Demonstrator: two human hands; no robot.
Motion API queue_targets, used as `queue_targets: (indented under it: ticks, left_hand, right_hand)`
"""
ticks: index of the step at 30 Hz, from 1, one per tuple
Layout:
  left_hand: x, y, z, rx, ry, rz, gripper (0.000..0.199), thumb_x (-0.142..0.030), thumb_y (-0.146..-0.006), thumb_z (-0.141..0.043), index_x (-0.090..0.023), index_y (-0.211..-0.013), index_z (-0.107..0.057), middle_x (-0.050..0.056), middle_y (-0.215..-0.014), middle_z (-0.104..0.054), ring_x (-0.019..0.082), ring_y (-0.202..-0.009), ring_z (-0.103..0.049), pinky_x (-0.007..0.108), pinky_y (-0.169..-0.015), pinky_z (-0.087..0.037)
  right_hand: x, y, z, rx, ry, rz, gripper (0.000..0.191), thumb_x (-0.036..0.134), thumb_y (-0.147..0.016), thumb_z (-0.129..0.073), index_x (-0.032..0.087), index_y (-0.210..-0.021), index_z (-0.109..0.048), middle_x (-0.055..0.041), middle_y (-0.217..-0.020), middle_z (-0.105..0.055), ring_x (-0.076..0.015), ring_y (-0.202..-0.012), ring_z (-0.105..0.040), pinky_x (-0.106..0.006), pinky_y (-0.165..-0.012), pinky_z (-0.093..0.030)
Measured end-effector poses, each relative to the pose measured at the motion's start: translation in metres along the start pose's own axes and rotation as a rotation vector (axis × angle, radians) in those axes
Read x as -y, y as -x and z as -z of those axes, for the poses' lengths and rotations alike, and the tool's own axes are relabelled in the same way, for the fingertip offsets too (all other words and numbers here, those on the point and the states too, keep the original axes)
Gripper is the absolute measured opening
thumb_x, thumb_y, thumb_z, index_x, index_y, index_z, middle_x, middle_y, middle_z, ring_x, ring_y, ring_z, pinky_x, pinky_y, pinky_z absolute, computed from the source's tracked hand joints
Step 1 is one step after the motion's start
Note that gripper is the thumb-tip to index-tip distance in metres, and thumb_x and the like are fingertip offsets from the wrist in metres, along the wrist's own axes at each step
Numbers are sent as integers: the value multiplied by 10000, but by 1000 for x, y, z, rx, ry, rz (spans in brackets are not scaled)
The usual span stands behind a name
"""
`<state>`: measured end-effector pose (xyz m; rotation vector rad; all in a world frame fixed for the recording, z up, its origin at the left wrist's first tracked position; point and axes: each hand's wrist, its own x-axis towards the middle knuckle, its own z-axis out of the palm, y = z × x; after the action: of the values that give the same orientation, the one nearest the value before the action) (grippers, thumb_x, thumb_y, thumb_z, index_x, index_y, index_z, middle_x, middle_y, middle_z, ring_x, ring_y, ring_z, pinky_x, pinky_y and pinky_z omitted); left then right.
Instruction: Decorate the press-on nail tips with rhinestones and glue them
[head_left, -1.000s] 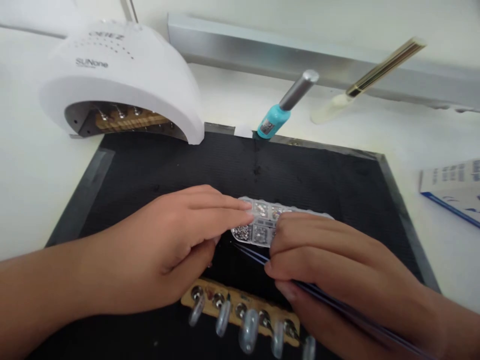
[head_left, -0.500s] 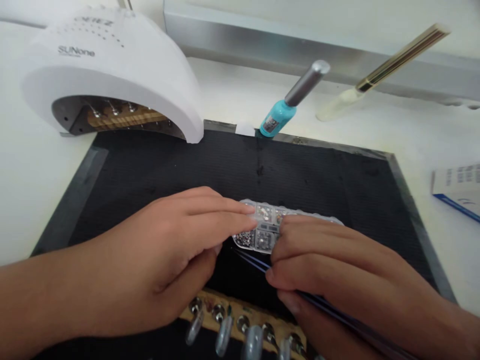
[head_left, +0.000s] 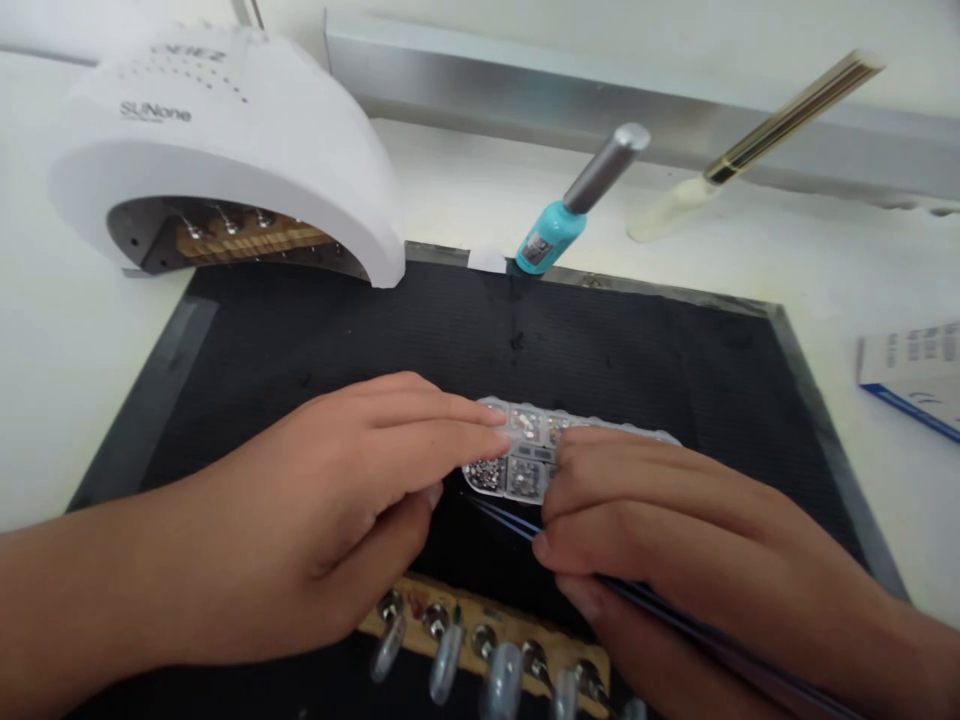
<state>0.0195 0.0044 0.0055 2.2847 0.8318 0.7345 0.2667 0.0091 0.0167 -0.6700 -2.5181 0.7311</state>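
Observation:
A clear divided case of rhinestones lies on the black mat between my hands. My left hand is open, with outstretched fingertips resting on the left end of the case and the thumb held lower, apart from it. My right hand grips blue tweezers, whose thin tips point left along the case's near edge. Its curled fingers cover the middle of the case. I cannot make out anything between the tips.
Nearest me, a wooden stand bears several glossy nail tips. The white nail lamp stands back left, with another wooden stand inside. Behind the black mat are a turquoise bottle and a pale gold-capped bottle. A blue-and-white box sits right.
The view has shifted very slightly. Both hands, the tweezers and the case keep almost the same positions relative to each other.

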Motion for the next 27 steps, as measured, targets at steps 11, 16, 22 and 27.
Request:
queue_targets:
  ticks: [11, 16, 22, 27]
  left_hand:
    - [0, 1, -1, -4, -8, 2, 403, -39, -914, -451, -119, -1277, -607, 61, -1283, -695, 110, -1227, -612, 202, -1085, -503]
    - [0, 1, 0, 5, 2, 13, 414, -34, -910, -453, -133, -1283, -601, 62, -1274, -697, 114, -1217, -620, 218, -1085, -509]
    - [0, 2, 0, 7, 3, 15, 424, -32, -913, -450, -133, -1299, -592, 68, -1295, -686, 118, -1228, -612, 231, -1093, -505]
    - [0, 1, 0, 11, -1, 14, 412, -35, -911, -451, -119, -1285, -602, 69, -1280, -694, 117, -1219, -615, 224, -1072, -513]
  right_hand:
    - [-6, -4, -3, 8, -30, 47, 130, 108, -885, -518, 202, -912, -603, -20, -721, -625, -180, -714, -672, -326, -775, -609]
    - [-1, -6, 1, 31, 9, -5, 152, 90, -900, -515, 210, -921, -607, -20, -745, -644, -179, -739, -683, -321, -787, -611]
    - [2, -2, 4, 36, 45, 25, 134, 85, -902, -518, 191, -936, -593, -21, -760, -626, -169, -756, -655, -329, -825, -607]
    - [5, 0, 7, 22, 8, 6, 126, 98, -909, -535, 198, -955, -595, -22, -777, -639, -160, -733, -648, -319, -767, -603]
